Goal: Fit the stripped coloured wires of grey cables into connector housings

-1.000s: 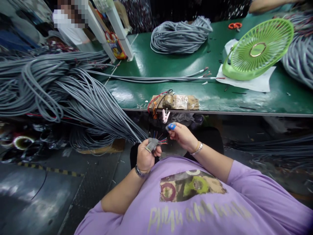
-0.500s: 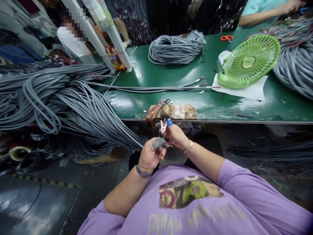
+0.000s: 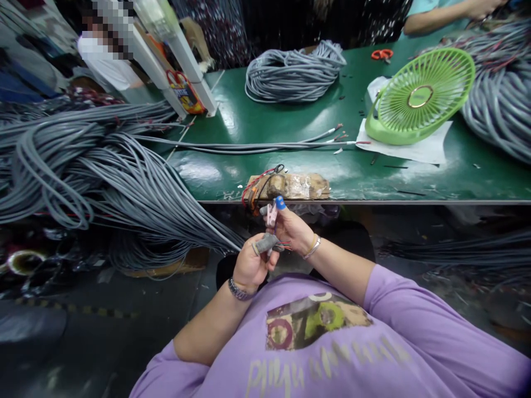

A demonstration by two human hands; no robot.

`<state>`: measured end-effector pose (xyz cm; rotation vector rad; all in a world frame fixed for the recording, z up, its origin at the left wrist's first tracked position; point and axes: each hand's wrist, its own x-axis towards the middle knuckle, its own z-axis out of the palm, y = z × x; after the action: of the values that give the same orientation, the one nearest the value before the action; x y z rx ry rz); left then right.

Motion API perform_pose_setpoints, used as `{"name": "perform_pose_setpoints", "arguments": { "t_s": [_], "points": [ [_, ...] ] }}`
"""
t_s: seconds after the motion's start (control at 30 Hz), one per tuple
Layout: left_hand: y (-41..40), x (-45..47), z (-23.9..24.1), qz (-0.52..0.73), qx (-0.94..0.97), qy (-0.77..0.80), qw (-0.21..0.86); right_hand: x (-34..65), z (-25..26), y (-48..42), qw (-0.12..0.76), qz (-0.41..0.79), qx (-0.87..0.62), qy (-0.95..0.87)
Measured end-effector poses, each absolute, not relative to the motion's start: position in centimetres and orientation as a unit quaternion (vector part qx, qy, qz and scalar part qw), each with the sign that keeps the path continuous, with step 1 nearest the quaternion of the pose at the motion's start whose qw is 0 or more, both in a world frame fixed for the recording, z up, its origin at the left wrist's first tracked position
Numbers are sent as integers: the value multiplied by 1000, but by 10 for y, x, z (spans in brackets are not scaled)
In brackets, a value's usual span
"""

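Just below the bench edge, my left hand (image 3: 250,264) is closed on a grey cable's end, with a grey finger cover on the thumb. Thin red and other coloured wires (image 3: 284,245) fan out from between its fingers toward the right. My right hand (image 3: 295,232), with blue tape on the thumb, grips a small pale pink hand tool (image 3: 271,214) resembling snips or a clip. Its tip is close above my left thumb, and a dark strand runs between the two. The fingers hide the tool's working end, so its exact kind is unclear.
A wooden block (image 3: 305,187) with red and black leads lies at the bench edge. Grey cables (image 3: 136,182) heap at left, with a coil (image 3: 292,74) behind. A green fan (image 3: 421,97), orange-handled scissors (image 3: 381,55) and a co-worker's arm (image 3: 440,23) are at right.
The pink tool's spread arms have come together in my right hand. Both hands keep their holds. The whole view has shifted slightly, with bench items appearing a little further left and higher.
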<state>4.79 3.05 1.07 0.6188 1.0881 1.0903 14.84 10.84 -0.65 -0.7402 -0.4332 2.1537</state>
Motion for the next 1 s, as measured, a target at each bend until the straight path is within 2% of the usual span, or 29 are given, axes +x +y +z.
{"name": "perform_pose_setpoints", "arguments": {
  "t_s": [0.37, 0.57, 1.0],
  "points": [
    [9, 52, 12, 490, 309, 505, 640, 163, -3, 102, 335, 881, -256, -212],
    [9, 60, 16, 538, 293, 515, 600, 163, 1, 99, 380, 851, -286, -224],
    [20, 61, 11, 553, 255, 510, 608, 155, 2, 106, 389, 860, -293, -154]
  ]
}}
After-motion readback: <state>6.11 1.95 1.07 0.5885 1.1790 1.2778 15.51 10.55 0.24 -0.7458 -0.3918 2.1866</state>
